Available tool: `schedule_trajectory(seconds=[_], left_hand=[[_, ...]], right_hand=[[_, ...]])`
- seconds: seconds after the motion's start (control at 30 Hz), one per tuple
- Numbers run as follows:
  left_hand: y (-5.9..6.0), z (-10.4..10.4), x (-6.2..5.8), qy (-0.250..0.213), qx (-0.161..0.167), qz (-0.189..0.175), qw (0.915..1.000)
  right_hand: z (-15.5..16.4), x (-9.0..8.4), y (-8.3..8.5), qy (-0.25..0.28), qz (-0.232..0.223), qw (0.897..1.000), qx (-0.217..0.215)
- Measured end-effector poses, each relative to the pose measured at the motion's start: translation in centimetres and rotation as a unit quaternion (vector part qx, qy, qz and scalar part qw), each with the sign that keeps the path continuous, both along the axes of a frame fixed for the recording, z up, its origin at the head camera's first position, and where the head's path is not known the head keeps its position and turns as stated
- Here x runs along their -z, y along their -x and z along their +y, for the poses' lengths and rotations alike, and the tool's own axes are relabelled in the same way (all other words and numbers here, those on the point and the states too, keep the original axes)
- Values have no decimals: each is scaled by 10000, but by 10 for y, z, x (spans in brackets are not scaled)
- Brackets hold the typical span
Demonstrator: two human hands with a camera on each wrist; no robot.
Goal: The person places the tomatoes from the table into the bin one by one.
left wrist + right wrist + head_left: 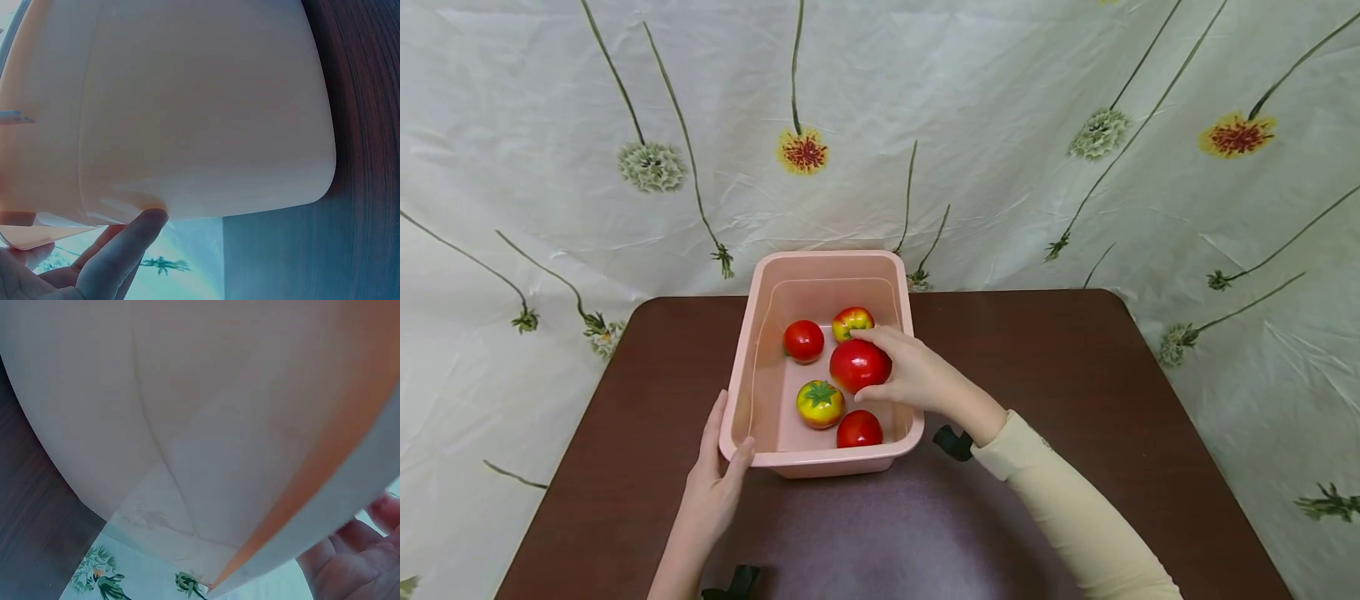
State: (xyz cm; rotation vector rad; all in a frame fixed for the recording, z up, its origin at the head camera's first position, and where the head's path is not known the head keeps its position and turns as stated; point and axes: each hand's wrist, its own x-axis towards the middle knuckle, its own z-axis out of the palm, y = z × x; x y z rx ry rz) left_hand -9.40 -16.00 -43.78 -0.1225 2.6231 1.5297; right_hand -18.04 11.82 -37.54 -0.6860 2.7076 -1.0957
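A pink plastic bin point(767, 333) stands on the table with several glossy toy tomatoes in it. My right hand point(917, 371) reaches over the bin's right rim and grips a large red tomato point(857, 367) between thumb and fingers, apparently above the bin floor. Around it lie a red tomato point(803, 341), a red-and-yellow one point(851, 320), a yellow one with a green leafy top point(820, 405) and another red one point(859, 430). At the bin's near left corner, my left hand point(715, 479) holds the wall, thumb on the near side. The right wrist view hides the held tomato.
The dark brown table point(1037, 367) extends on both sides of the bin. A white cloth point(925, 83) with printed flowers hangs behind it. Dark straps point(953, 442) show at both wrists.
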Motion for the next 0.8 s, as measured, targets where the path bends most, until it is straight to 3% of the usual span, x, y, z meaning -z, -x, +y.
schedule_trajectory(seconds=[0.57,0.8], left_hand=[[-1,0,0,9,29,65,10000],[-1,1,0,-12,25,187,9998]], right_hand=[[-2,4,-4,-546,182,9983,-78],[0,4,-6,-524,615,9967,-120]])
